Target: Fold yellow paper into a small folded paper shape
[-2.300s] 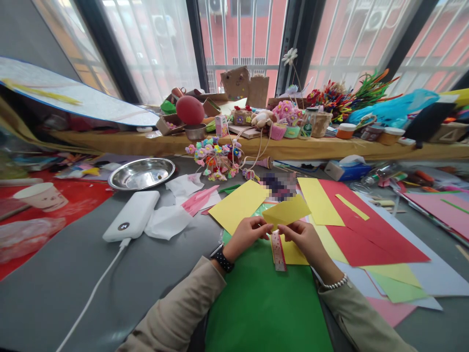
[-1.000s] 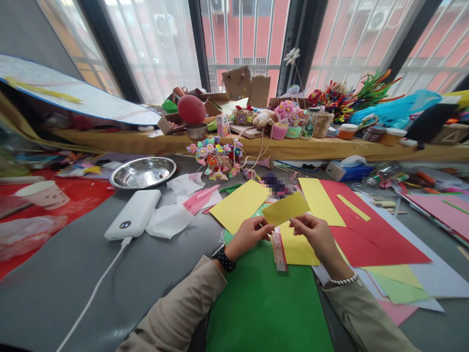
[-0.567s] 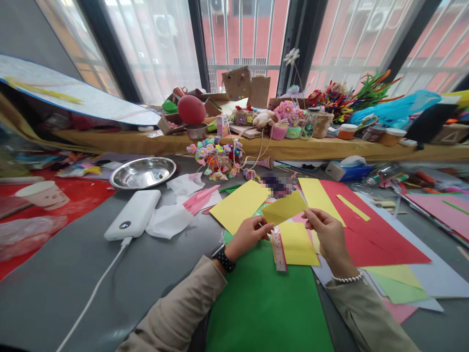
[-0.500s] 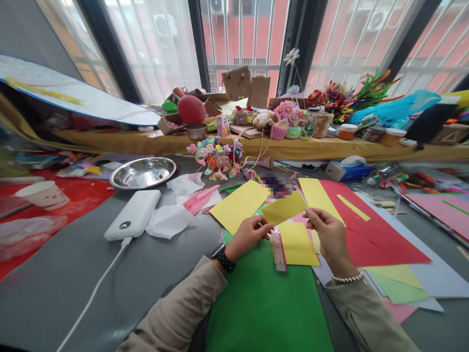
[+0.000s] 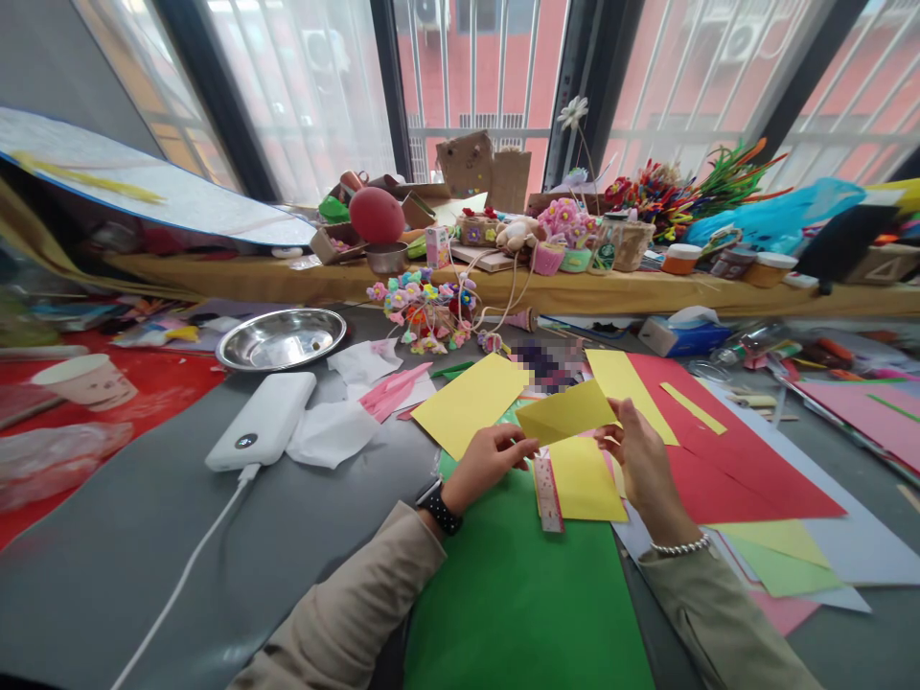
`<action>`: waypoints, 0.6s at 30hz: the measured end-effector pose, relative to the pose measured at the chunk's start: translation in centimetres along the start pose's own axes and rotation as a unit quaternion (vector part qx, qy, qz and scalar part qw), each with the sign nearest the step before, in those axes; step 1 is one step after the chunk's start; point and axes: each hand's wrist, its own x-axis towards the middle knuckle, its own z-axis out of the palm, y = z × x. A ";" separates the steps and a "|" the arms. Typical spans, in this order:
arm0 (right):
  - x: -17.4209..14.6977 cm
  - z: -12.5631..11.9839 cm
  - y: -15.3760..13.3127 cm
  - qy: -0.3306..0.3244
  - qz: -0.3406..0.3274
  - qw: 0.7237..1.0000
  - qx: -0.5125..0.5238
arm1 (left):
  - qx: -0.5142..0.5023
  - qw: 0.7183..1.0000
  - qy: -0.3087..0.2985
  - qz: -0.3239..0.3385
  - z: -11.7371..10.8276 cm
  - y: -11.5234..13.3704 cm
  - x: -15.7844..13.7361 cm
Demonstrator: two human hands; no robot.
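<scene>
A small rectangle of yellow paper (image 5: 564, 413) is held up between my two hands. My left hand (image 5: 489, 462) pinches its lower left corner, fingertips together. My right hand (image 5: 643, 465) is closed on the right end, thumb uppermost. Just below the paper, a pink-patterned ruler (image 5: 548, 494) lies across the edge of another yellow sheet (image 5: 590, 484). Under these and my left hand spreads a large green sheet (image 5: 524, 594). A bigger yellow sheet (image 5: 467, 404) rests at an angle beyond my left hand.
To the right lie a red sheet (image 5: 754, 484) with yellow strips and stacked coloured papers (image 5: 783, 561). On the left are a white power bank (image 5: 263, 422) with its cable, a metal plate (image 5: 241, 359) and a paper cup (image 5: 86, 383). Crochet flowers (image 5: 424, 307) stand at the back.
My right hand has shifted its grip along the paper's right end, its thumb now higher. The paper has tilted flatter, showing more of its right side. My left hand stays put.
</scene>
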 end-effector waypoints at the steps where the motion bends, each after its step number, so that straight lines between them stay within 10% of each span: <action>1: -0.1 0.1 0.0 -0.017 0.013 1.000 -0.006 | 0.009 1.000 0.000 0.005 0.0 0.0 0.0; 18: -0.4 0.0 -0.2 -0.092 -0.024 0.982 -0.163 | -0.082 0.995 0.047 -0.029 -0.3 0.1 0.0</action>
